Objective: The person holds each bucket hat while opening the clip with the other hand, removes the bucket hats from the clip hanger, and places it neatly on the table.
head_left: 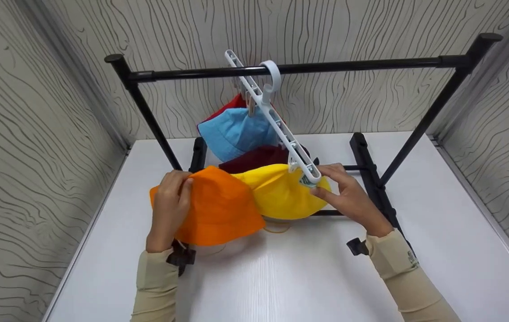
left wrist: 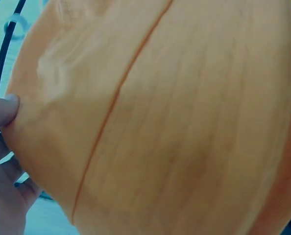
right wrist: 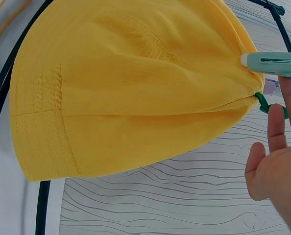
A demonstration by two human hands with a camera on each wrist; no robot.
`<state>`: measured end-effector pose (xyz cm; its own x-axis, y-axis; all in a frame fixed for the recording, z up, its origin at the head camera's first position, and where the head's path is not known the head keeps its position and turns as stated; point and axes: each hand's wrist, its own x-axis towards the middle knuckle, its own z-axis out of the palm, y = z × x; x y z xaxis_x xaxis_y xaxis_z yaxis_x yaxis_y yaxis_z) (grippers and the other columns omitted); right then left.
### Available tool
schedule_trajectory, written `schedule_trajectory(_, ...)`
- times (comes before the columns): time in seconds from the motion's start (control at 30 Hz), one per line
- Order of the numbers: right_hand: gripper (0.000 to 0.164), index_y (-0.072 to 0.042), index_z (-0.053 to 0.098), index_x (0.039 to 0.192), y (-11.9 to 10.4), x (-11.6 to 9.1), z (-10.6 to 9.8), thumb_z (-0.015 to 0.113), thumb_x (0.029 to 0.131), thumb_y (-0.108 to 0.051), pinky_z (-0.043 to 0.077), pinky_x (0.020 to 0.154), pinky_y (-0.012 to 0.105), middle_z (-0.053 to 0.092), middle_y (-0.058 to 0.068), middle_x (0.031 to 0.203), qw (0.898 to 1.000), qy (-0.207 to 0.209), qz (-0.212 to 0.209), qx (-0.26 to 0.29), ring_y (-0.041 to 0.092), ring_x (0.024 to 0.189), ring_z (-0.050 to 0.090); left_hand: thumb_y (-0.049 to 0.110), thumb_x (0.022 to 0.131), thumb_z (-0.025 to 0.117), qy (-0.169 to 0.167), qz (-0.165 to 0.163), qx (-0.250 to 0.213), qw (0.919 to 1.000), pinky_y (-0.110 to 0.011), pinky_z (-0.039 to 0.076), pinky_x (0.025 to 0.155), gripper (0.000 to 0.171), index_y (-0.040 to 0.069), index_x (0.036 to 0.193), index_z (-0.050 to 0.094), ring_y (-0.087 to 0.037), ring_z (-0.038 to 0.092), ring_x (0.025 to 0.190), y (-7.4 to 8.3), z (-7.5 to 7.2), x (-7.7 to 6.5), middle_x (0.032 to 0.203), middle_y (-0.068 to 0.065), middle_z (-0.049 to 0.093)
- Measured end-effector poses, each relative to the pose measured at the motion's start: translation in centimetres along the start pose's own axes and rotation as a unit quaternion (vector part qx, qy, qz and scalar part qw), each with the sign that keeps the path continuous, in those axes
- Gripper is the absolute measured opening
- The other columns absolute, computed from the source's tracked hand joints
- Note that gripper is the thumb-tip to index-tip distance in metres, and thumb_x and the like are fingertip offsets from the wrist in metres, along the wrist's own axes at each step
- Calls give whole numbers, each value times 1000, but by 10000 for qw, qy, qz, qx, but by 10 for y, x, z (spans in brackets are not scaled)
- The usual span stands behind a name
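Note:
My left hand (head_left: 171,205) pinches the edge of an orange bucket hat (head_left: 221,205) between thumb and fingers. That hat fills most of the left wrist view, where the left thumb (left wrist: 3,110) presses on its edge. A yellow bucket hat (head_left: 288,192) hangs at the near end of a white hanger (head_left: 281,123). There my right hand (head_left: 348,194) holds a green clip (head_left: 308,180) at the hat's top, thumb and forefinger on either side. In the right wrist view, the yellow hat (right wrist: 135,98) narrows toward a dark green piece (right wrist: 264,104) that a fingertip touches.
The hanger hooks over the black rack's top bar (head_left: 362,66). Farther back on it hang a light blue hat (head_left: 236,132), a red hat (head_left: 232,105) and a dark maroon hat (head_left: 263,157). The rack's black feet (head_left: 371,174) stand on a white table (head_left: 259,286) between wood-patterned walls.

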<state>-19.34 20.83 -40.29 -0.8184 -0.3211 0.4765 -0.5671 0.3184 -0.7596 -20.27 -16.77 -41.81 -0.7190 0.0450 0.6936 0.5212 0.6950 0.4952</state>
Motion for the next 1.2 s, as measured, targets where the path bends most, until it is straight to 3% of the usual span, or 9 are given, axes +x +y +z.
schedule_trajectory(0.23,42,-4,62,125,0,0,-2,70,83,2,39,101,14,59,-13,117,9999,32,121,-40,5,108,49,15,96,56,213,-475,40,9986,-23,46,76,15,3,97,66,-20,57,84,-17,-13,-2,90,-10,64)
schedule_trajectory(0.43,43,-4,62,125,0,0,-1,70,83,2,38,102,13,60,-11,118,9999,-1,115,0,6,109,49,15,97,55,179,-869,61,9960,-31,49,78,18,0,98,65,-21,58,84,-23,-16,-5,93,-11,63)
schedule_trajectory(0.7,42,-2,62,124,1,-1,-2,68,83,5,39,102,15,61,-11,120,9999,109,-42,108,6,111,49,15,97,55,318,-864,88,9957,-25,47,76,19,-2,98,64,-22,58,83,-29,-20,-8,93,-13,64)
schedule_trajectory(1.03,44,-1,60,127,0,-5,-6,68,84,5,35,105,10,56,-16,119,9984,374,420,61,6,113,47,15,96,57,443,-1009,106,9938,-24,46,76,19,-3,99,64,-24,58,82,-34,-25,-10,93,-15,63)
schedule_trajectory(1.2,45,3,59,126,2,-7,-8,67,82,10,35,105,11,56,-13,119,9984,447,264,230,7,113,47,15,96,57,491,-1086,128,9928,-20,43,76,19,-3,99,64,-24,58,82,-39,-25,-13,93,-15,64)
